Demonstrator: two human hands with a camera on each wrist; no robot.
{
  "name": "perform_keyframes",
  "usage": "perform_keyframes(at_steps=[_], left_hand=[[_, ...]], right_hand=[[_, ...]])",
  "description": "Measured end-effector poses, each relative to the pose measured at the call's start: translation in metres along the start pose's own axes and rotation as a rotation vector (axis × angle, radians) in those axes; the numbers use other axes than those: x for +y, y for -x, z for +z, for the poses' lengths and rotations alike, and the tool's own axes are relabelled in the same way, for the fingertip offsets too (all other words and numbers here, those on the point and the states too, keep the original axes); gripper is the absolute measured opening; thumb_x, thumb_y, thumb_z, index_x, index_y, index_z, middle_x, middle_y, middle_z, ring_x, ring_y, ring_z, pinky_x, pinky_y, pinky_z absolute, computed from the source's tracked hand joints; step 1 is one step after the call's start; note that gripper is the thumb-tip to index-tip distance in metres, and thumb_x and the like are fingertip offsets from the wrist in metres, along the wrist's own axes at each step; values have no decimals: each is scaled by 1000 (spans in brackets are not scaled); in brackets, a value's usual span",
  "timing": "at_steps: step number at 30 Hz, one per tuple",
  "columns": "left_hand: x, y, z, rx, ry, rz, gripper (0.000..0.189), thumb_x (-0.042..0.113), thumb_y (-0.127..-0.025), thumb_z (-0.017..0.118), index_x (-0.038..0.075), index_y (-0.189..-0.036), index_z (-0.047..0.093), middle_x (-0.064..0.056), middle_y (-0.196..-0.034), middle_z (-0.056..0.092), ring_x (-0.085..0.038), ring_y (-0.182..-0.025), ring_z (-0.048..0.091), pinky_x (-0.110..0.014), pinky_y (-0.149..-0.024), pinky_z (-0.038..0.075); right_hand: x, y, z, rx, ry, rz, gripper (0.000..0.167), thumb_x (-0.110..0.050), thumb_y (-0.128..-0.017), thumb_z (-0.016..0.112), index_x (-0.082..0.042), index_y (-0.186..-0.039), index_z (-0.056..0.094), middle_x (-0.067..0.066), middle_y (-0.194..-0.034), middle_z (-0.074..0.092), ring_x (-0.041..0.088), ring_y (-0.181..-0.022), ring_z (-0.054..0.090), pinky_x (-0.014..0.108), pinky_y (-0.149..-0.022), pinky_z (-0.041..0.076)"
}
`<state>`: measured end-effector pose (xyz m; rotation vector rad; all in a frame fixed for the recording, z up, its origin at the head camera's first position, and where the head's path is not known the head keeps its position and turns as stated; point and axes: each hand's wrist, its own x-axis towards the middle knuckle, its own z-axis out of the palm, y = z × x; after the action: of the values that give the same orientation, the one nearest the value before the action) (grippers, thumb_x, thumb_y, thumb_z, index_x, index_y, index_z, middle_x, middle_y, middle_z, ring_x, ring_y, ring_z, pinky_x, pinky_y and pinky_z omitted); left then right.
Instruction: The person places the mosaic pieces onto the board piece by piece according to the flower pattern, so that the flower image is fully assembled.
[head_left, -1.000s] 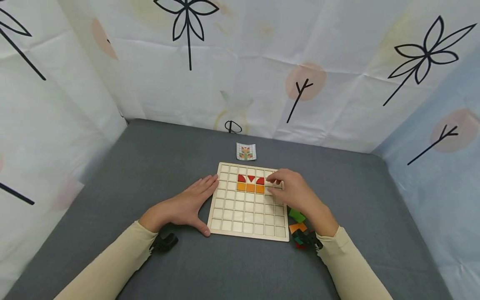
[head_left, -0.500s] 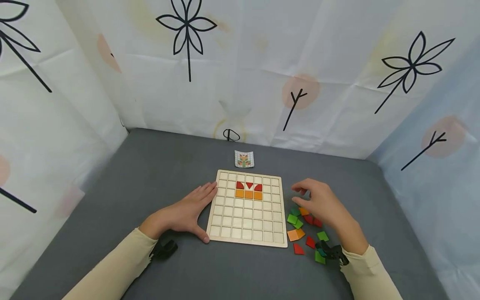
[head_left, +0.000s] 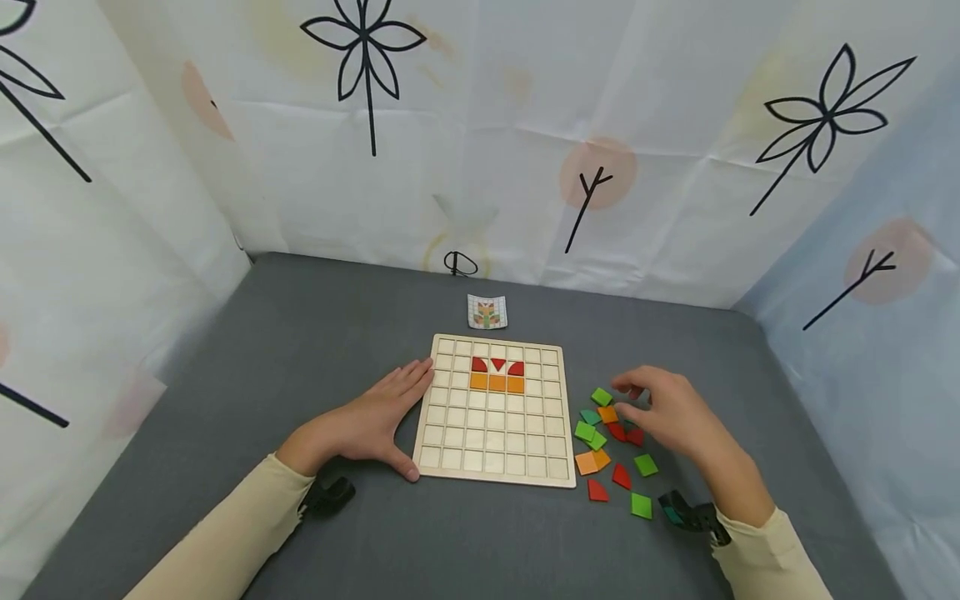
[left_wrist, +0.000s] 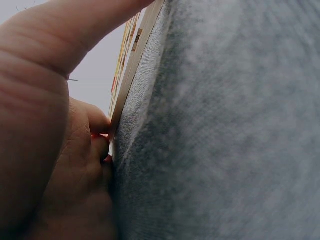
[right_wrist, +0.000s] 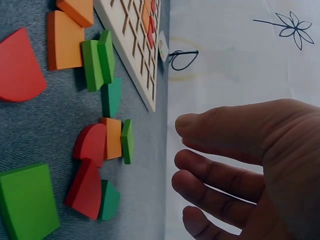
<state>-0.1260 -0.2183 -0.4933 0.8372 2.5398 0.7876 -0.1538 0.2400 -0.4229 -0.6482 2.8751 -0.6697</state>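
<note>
While the left hand [head_left: 367,423], grip spread, touches the left edge of the wooden grid board [head_left: 495,439], the right hand [head_left: 671,408] hovers near the loose tiles [head_left: 585,431], its thumb and fingers parted, holding nothing. Nearest it, a green square tile [head_left: 602,397] lies on the surface [head_left: 487,542] right of the board. Judged light, stiff and smooth, it should be pinched by opposite edges. The board carries 6 seated tiles [head_left: 497,382]. Beyond it, the pattern card [head_left: 487,312] shows no legible writing or brand.

Card [head_left: 487,313] is lying behind grid board [head_left: 495,437]; loose tiles [head_left: 602,458] are sitting right of board, left hand [head_left: 371,419] touching its left edge.
</note>
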Motion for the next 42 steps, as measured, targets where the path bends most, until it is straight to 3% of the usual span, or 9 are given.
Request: perform_keyframes(at_steps=[14,33,42], left_hand=[[3,-1,-1,-4,4,-2,150,64,-71,98,-3,-172,9,-17,-181,-1,-37,-166,0,-58,-132,7],[1,0,0,2,-4,-10,150,65,-70,97,-3,-172,10,-15,-181,-1,-36,-166,1,-57,-132,8],[1,0,0,1,0,-10,150,65,-71,97,-3,-172,10,-16,-181,-1,-36,-166,0,-57,-132,8]], right_hand=[[8,4,14,-23,26,19,15,-6,-94,85,-10,-108,81,2,-105,73,26,-94,67,51,-81,59],[14,0,29,-44,36,3,16,-8,-94,85,-13,-109,81,0,-109,72,25,-99,68,53,-86,59],[14,-1,32,-37,53,-25,25,-8,-91,88,-10,-115,80,0,-108,71,24,-97,67,51,-85,59]])
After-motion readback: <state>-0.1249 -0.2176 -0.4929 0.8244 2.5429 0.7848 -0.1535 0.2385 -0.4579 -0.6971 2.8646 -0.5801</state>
